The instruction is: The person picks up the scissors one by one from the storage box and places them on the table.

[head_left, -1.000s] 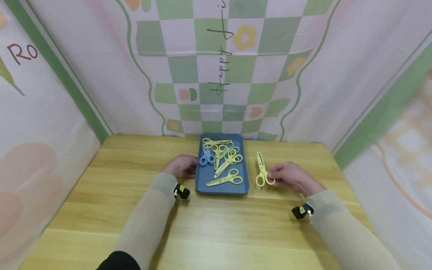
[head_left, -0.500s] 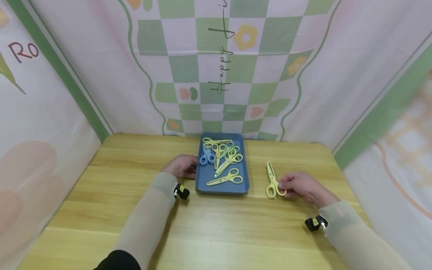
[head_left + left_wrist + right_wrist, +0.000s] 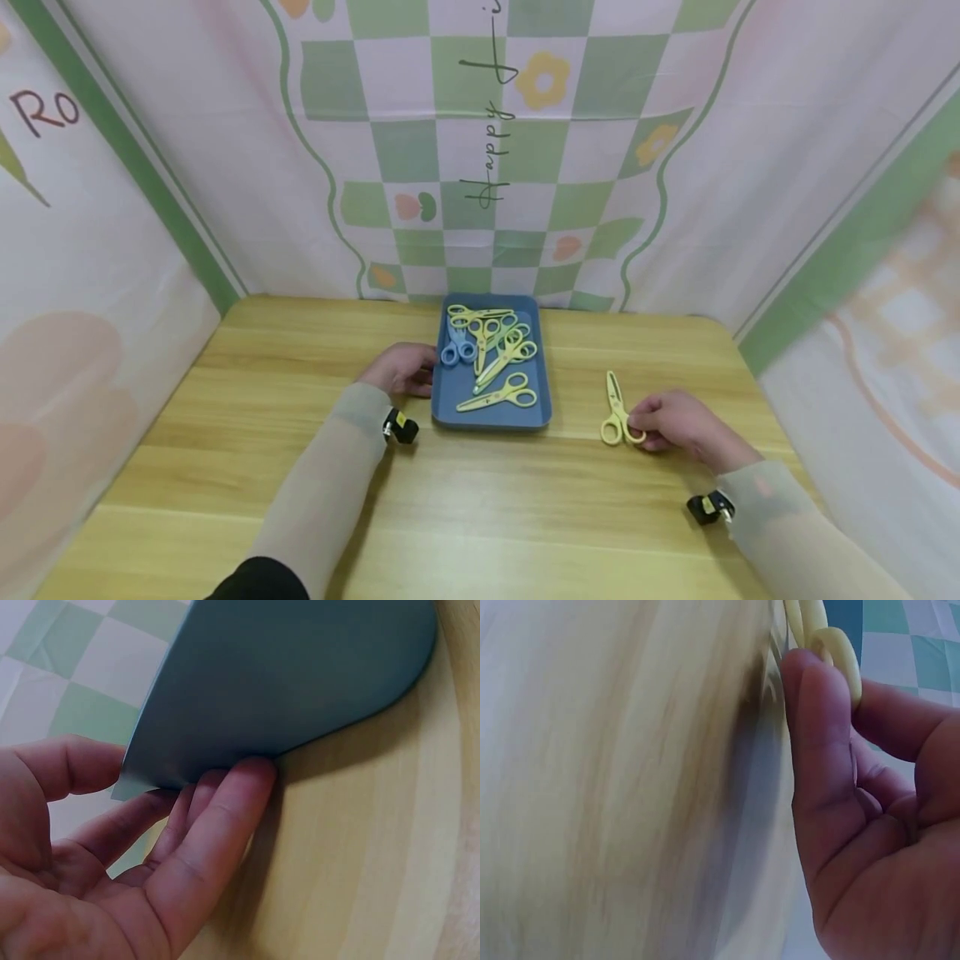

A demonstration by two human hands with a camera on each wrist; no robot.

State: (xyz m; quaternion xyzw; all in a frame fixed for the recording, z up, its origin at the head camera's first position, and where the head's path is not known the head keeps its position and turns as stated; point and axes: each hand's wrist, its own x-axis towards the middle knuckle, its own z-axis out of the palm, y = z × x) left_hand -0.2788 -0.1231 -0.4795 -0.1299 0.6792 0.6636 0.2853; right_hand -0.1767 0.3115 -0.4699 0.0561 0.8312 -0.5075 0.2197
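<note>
My right hand [image 3: 678, 429] pinches one handle loop of a pair of yellow scissors [image 3: 617, 412] between thumb and fingers, right of the tray, blades pointing away. In the right wrist view a yellow handle loop [image 3: 844, 664] sits between thumb and fingertips. A blue tray [image 3: 491, 423] stands near the table's back edge. My left hand [image 3: 401, 369] holds its left side; the left wrist view has the thumb at the rim and fingertips at the lower edge of the tray wall [image 3: 292, 667]. Inside the tray lie several yellow scissors [image 3: 498, 394], blue scissors [image 3: 458, 343] and green-handled scissors [image 3: 523, 346], partly overlapping.
The wooden table [image 3: 480, 517] reaches back to a hanging checkered cloth [image 3: 487, 208], with more cloth on both sides. Small black cameras [image 3: 708, 507] are strapped on both wrists.
My right hand has carried the yellow scissors rightward and nearer to me, away from the tray. The left hand has stayed at the tray, which looks unmoved.
</note>
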